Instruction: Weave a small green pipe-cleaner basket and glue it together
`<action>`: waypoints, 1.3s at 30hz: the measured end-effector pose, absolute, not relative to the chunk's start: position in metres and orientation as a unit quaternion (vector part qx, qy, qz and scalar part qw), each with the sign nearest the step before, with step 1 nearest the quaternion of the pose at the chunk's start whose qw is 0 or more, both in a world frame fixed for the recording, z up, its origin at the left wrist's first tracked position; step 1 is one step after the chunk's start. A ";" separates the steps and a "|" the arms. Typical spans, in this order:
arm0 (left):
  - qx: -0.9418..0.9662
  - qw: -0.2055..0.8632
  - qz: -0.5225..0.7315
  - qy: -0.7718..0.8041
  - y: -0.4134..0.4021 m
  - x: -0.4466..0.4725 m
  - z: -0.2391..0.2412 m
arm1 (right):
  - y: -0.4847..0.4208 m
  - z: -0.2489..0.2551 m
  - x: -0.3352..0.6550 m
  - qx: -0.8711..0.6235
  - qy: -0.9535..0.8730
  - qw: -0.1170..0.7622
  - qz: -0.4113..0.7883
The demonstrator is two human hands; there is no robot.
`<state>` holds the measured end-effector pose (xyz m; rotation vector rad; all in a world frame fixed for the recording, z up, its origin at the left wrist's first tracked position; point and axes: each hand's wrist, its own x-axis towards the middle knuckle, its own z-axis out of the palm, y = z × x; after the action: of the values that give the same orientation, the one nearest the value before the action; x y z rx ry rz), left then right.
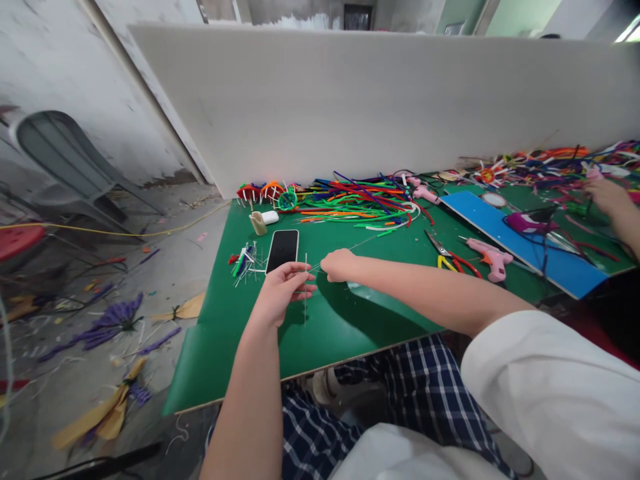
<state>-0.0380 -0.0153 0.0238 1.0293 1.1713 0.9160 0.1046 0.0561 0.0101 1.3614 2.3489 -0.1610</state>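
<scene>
Between the fingertips of my left hand (289, 288) a thin pale wire (305, 312) stands nearly upright. My right hand (338, 265) is closed in a fist just to its right, gripping thin wire strands that run across to the left fingers. Another fine strand slants from the fist toward a green-tipped end (385, 233) on the table. Exactly how the strands cross at the fingers is too fine to make out. A smartphone (283, 252) lies just behind my left hand. Left of it sits a small bundle of wires with coloured ends (245, 261).
The green tabletop (225, 347) holds a heap of coloured pipe cleaners (360, 200) along the white partition (350, 107). At right lie pliers (444, 257), a pink glue gun (493, 257) and a blue board (520, 240). Another person's hand (607, 193) is at far right.
</scene>
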 end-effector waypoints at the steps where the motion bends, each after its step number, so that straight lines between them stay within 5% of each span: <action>1: 0.446 0.619 0.397 0.511 -0.016 -0.037 0.024 | 0.056 0.010 0.103 0.489 0.843 0.217 -0.056; 19: 0.448 0.603 0.416 0.512 -0.015 -0.043 0.023 | 0.052 0.002 0.121 0.492 0.850 0.151 -0.112; 28: 0.437 0.578 0.456 0.516 -0.008 -0.031 0.014 | 0.047 0.015 0.147 0.463 0.839 -0.077 -0.276; 35: 0.464 0.558 0.463 0.510 -0.002 -0.012 -0.003 | 0.040 -0.015 0.137 0.418 0.708 -0.352 -0.448; 39: 0.482 0.552 0.470 0.491 -0.003 -0.001 -0.010 | 0.036 -0.013 0.141 0.414 0.683 -0.377 -0.469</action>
<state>-0.0005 -0.0029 -0.0105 1.1392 1.1618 1.1121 0.1414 0.0361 -0.0134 1.7503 2.8876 -1.9827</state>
